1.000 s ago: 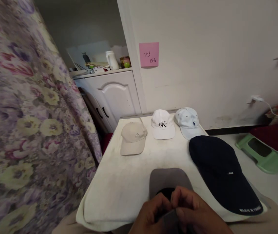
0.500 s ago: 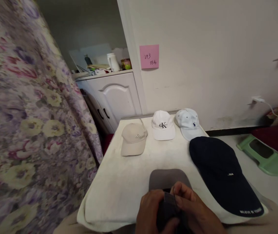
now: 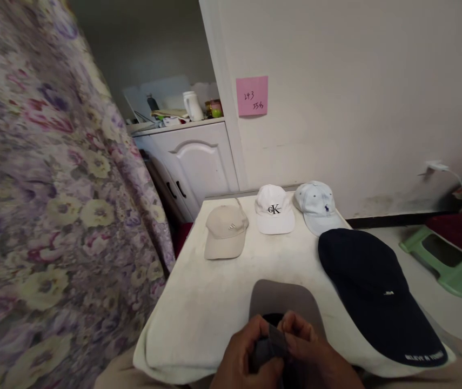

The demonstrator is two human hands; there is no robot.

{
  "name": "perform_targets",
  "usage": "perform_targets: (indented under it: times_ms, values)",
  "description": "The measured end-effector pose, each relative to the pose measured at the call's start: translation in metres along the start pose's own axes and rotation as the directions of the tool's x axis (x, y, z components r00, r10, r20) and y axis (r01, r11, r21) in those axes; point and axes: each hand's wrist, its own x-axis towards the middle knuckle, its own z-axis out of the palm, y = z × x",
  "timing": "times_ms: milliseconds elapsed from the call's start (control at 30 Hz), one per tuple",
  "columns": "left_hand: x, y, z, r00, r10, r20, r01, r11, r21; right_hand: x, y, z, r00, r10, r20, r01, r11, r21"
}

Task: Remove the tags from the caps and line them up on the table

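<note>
Fabric with purple and yellow flowers [image 3: 52, 216] hangs along the left side, and behind it a white cabinet [image 3: 192, 162] carries small items on its top. On the white table [image 3: 198, 302] three caps lie in a row near the wall, brims toward the person, so each front is easy to see: a beige cap [image 3: 226, 232], a white cap [image 3: 274, 209] and a pale blue cap [image 3: 316, 204]. At the near edge the left hand [image 3: 241, 359] and the right hand [image 3: 315, 356] meet over a grey cap [image 3: 281, 300]; both pinch a dark strap [image 3: 271, 346] between thumb and fingers, probably the adjusting band at the back, though the view there is dim. The brim points away from the person, which brings the strap near. A navy cap [image 3: 372, 286] lies just beside, at the right.
</note>
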Motion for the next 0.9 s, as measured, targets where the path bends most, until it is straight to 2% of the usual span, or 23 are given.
perform_targets:
  times_ms: [100,267,400,533,633,800,900]
  values:
    - [0.004,-0.010,0.004,0.992,0.078,-0.102,-0.074,0.996,0.040,0.001,0.005,-0.005,1.000,0.011,-0.021,-0.012,1.000,-0.014]
    - [0.009,-0.029,0.005,0.972,0.207,-0.111,-0.205,0.978,0.031,0.003,0.006,-0.006,0.998,-0.006,-0.057,0.005,1.000,-0.012]
    - [0.013,-0.043,0.002,0.951,0.266,-0.155,-0.266,0.964,0.022,0.005,0.008,-0.006,0.994,-0.045,-0.102,0.038,0.997,-0.071]
    - [0.014,-0.044,0.000,0.955,0.270,-0.127,-0.272,0.962,-0.003,0.006,0.009,-0.005,0.992,-0.035,-0.123,0.022,0.994,-0.105]
    - [0.013,-0.038,-0.001,0.956,0.277,-0.094,-0.284,0.956,-0.071,0.007,0.007,-0.003,0.986,-0.082,-0.145,0.058,0.985,-0.160]
    - [0.011,-0.033,0.001,0.989,0.150,-0.003,-0.146,0.958,-0.247,0.007,0.004,-0.006,0.989,-0.112,-0.094,0.087,0.967,-0.238]
    - [0.011,-0.035,0.002,0.990,0.139,0.037,-0.125,0.958,-0.259,0.005,0.001,-0.011,0.993,-0.112,-0.047,0.091,0.942,-0.324]
